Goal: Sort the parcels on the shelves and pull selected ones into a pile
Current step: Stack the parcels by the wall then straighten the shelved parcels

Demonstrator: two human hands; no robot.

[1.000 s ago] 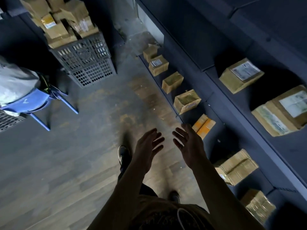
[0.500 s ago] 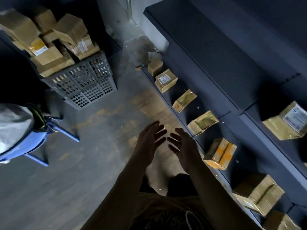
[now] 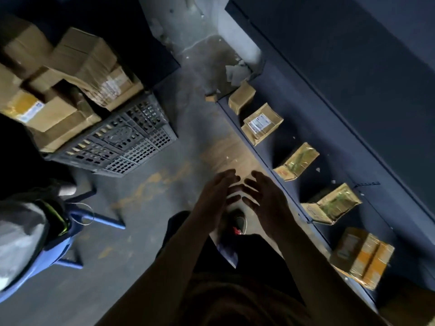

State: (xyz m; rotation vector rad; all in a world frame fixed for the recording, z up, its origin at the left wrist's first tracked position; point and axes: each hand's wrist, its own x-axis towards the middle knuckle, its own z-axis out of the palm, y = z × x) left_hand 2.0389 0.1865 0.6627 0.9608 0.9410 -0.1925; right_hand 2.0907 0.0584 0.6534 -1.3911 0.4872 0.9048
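while both hands hang over the floor, left hand (image 3: 217,192) and right hand (image 3: 266,196) spread open and empty, 5 parcels (image 3: 262,123) sit spaced along the bottom shelf (image 3: 277,165) front edge, probably for easy picking.

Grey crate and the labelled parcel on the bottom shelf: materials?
Grey crate: likely moulded plastic, matt; regular lattice of square holes. Labelled parcel: looks like brown cardboard wrapped in glossy tape or film, judging by the sheen; white printed label on top.
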